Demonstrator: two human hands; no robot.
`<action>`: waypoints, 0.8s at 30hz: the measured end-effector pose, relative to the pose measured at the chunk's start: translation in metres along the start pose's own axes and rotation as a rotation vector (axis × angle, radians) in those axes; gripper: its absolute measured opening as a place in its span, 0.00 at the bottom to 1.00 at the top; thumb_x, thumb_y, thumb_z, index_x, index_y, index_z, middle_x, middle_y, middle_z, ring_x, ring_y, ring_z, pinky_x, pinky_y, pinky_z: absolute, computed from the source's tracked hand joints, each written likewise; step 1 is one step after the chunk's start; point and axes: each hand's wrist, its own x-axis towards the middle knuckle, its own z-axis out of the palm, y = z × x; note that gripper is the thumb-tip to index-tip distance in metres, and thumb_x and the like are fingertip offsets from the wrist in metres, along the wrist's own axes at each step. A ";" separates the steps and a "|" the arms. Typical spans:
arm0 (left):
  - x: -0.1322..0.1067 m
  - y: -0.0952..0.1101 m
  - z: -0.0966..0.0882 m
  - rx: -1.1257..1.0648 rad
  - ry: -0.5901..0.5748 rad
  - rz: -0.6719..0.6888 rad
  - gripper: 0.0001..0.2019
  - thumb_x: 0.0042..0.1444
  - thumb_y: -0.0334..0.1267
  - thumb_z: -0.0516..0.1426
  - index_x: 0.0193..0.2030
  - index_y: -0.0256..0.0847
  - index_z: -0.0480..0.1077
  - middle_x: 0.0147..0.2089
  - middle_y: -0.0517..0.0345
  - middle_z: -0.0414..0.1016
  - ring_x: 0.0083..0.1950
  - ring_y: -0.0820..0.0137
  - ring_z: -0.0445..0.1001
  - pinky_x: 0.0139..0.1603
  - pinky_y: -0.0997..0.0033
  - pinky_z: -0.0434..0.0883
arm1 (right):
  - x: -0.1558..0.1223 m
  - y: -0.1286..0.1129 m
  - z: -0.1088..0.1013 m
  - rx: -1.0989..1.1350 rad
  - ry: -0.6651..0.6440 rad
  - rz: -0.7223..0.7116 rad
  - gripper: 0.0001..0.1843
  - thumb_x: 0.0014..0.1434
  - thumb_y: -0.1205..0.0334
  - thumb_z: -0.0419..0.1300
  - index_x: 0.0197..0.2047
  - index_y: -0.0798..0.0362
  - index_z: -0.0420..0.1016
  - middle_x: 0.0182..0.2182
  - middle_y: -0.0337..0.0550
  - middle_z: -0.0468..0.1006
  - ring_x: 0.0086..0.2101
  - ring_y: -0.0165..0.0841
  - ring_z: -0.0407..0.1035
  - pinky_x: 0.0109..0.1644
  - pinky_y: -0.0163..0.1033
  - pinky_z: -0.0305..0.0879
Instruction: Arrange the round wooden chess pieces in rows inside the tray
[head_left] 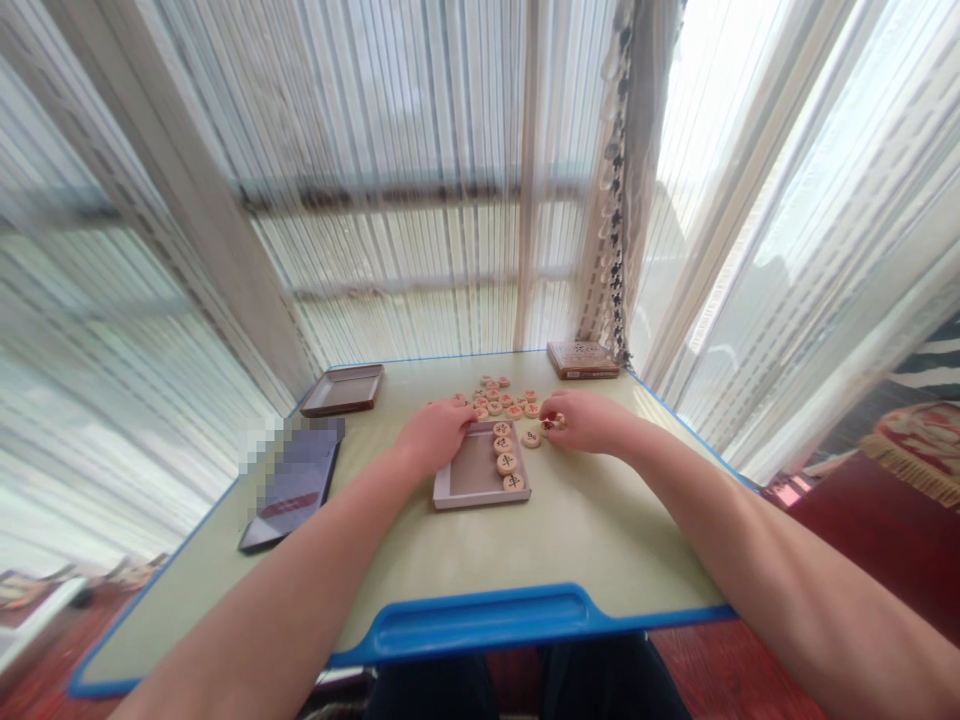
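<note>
A home: sheer curtains [420, 180] line a bay of windows, with a fringed rug [919, 445] on red wooden floor [847, 510].

Bright window backlight through curtains [420, 200]; edges warped, slightly blurred.

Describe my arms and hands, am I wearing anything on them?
No sleeves in view: the left arm and right arm are bare. The left hand and right hand have no gloves, and no watch, bracelet or ring shows.

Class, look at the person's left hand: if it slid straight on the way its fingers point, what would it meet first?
Probably the loose round wooden pieces just beyond the left hand, though depth is unclear.
</note>
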 end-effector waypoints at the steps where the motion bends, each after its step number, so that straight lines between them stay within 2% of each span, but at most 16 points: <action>1: 0.000 -0.001 0.001 -0.007 -0.004 -0.001 0.15 0.59 0.35 0.45 0.40 0.44 0.72 0.42 0.55 0.74 0.42 0.66 0.71 0.42 0.68 0.67 | 0.000 0.000 0.000 0.012 0.005 -0.009 0.14 0.51 0.58 0.54 0.42 0.48 0.73 0.38 0.42 0.75 0.35 0.36 0.68 0.32 0.36 0.59; 4: 0.000 -0.003 0.002 0.001 0.005 0.009 0.14 0.58 0.36 0.45 0.40 0.44 0.72 0.43 0.55 0.74 0.43 0.65 0.71 0.43 0.67 0.67 | 0.000 -0.002 0.003 0.052 0.032 -0.098 0.18 0.50 0.58 0.56 0.46 0.47 0.72 0.42 0.43 0.73 0.39 0.37 0.67 0.37 0.37 0.60; 8: 0.000 -0.002 0.001 0.012 0.014 0.023 0.14 0.58 0.35 0.45 0.40 0.43 0.72 0.41 0.55 0.74 0.42 0.65 0.71 0.42 0.67 0.67 | 0.001 -0.006 0.007 0.054 0.073 -0.208 0.13 0.51 0.55 0.57 0.39 0.49 0.76 0.41 0.45 0.73 0.42 0.39 0.65 0.43 0.39 0.60; 11: 0.000 -0.001 0.000 0.027 0.013 0.026 0.14 0.58 0.35 0.45 0.39 0.43 0.72 0.41 0.55 0.74 0.41 0.65 0.71 0.41 0.67 0.67 | 0.001 -0.008 0.007 0.044 0.086 -0.208 0.12 0.51 0.54 0.57 0.35 0.50 0.76 0.38 0.45 0.74 0.41 0.38 0.65 0.43 0.39 0.60; 16: 0.000 0.000 0.001 0.047 0.019 0.024 0.14 0.58 0.35 0.45 0.41 0.44 0.72 0.41 0.55 0.74 0.41 0.65 0.71 0.39 0.67 0.67 | 0.000 -0.007 0.007 0.050 0.081 -0.203 0.15 0.50 0.54 0.58 0.40 0.51 0.74 0.38 0.46 0.74 0.41 0.39 0.64 0.42 0.40 0.60; 21: 0.000 0.001 0.000 0.057 0.010 0.015 0.14 0.58 0.35 0.45 0.41 0.44 0.72 0.41 0.55 0.74 0.41 0.64 0.71 0.39 0.67 0.66 | -0.001 -0.012 0.005 0.049 0.064 -0.240 0.10 0.51 0.57 0.56 0.34 0.51 0.75 0.34 0.45 0.74 0.39 0.37 0.64 0.40 0.38 0.59; 24: 0.000 0.002 -0.001 0.059 0.007 0.018 0.14 0.58 0.35 0.45 0.40 0.44 0.72 0.40 0.55 0.74 0.41 0.65 0.72 0.39 0.67 0.66 | 0.000 -0.013 0.004 0.046 0.059 -0.224 0.10 0.50 0.57 0.56 0.35 0.51 0.75 0.33 0.45 0.74 0.38 0.37 0.64 0.39 0.38 0.59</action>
